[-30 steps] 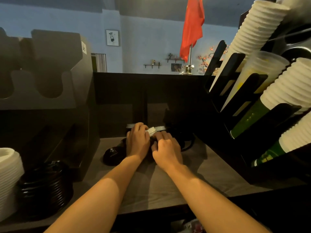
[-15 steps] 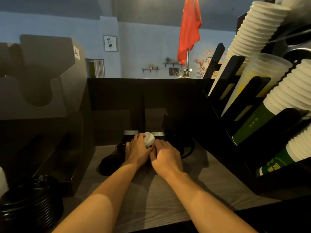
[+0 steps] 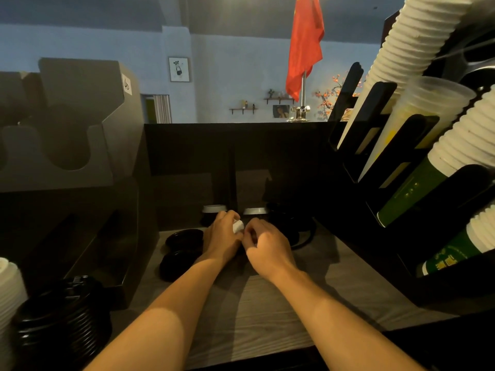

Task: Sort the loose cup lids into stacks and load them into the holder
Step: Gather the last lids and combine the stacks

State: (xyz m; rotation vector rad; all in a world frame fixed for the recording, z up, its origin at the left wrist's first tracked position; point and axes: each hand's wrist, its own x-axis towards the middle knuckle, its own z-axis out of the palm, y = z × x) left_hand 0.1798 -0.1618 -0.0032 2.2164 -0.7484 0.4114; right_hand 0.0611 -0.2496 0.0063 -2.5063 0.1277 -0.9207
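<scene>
My left hand (image 3: 221,238) holds a small white lid (image 3: 237,226) at the back of the wooden counter (image 3: 267,311), its fingers curled round it. My right hand (image 3: 267,247) sits right beside it with fingers curled over dark lids that I can barely make out. Two loose black lids (image 3: 184,238) (image 3: 178,263) lie just left of my left hand. A stack of black lids (image 3: 61,319) stands at the near left, next to a stack of white lids (image 3: 9,293). The dark lid holder (image 3: 72,145) rises on the left.
A black rack (image 3: 401,167) on the right holds slanted stacks of white ribbed and clear cups (image 3: 417,49). A dark partition wall (image 3: 235,156) closes the back of the counter. Two small dark cups with pale rims (image 3: 214,210) stand against it.
The view has tilted down a little and moved closer. My left hand has turned the white lid more upright, and my right hand's fingers have curled in tighter beside it.
</scene>
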